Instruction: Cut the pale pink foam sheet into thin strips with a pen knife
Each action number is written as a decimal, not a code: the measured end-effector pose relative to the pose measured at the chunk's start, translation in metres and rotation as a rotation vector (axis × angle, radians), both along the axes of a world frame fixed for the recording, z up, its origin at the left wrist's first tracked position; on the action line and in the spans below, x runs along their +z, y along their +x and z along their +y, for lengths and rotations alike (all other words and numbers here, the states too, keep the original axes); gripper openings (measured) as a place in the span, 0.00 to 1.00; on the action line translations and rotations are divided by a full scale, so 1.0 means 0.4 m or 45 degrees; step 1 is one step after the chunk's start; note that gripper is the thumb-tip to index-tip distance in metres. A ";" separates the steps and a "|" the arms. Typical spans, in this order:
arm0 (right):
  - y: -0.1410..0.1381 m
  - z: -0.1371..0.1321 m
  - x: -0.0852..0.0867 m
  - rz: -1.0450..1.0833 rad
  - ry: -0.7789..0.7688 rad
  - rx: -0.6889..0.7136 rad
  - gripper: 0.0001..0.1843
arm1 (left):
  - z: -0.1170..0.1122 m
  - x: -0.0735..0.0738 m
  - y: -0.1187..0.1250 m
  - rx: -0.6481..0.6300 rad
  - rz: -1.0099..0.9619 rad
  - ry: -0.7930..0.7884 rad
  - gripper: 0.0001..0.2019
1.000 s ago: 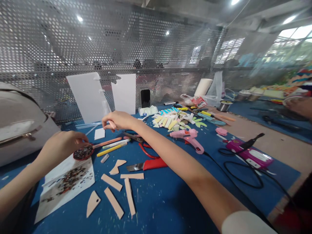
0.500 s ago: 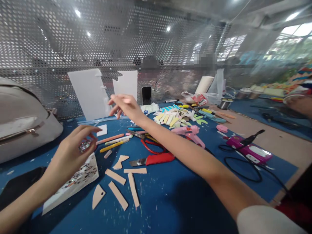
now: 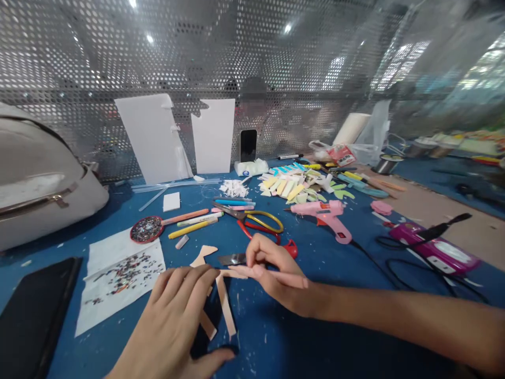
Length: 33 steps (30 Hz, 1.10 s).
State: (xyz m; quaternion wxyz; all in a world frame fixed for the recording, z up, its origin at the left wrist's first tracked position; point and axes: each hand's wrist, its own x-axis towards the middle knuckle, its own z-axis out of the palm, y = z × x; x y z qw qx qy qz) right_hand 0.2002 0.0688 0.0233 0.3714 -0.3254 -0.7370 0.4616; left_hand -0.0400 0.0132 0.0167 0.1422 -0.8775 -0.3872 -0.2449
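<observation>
My left hand [image 3: 179, 310] lies palm down over the beige flat pieces, fingers forward and thumb spread, covering some of them. My right hand [image 3: 278, 273] is closed in a pinch on a slim pale stick-like thing [image 3: 238, 270], its tip pointing left. Close to both hands lie a beige strip [image 3: 226, 308], a second strip [image 3: 208, 325] partly under my left hand, and a notched beige piece [image 3: 203, 255]. Behind my right fingers, the utility knife [image 3: 232, 259] shows its blade and part of its red handle.
Scissors [image 3: 262, 218], pens [image 3: 193, 228] and a pink glue gun [image 3: 323, 210] lie beyond the hands. At left are a round glitter-filled thing [image 3: 147, 229], a sequin-strewn sheet [image 3: 89, 310], a dark phone-like slab [image 3: 35, 316] and a bag [image 3: 43, 195]. Paper scraps [image 3: 284, 187] lie farther back.
My right hand has come back from near the standing white sheets to the beige pieces. My left hand has let go of the round glitter-filled thing and moved right over the pieces.
</observation>
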 end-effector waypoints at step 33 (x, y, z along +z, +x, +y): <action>0.040 0.010 -0.006 0.042 0.013 0.164 0.19 | -0.027 -0.010 0.037 0.121 -0.085 -0.484 0.42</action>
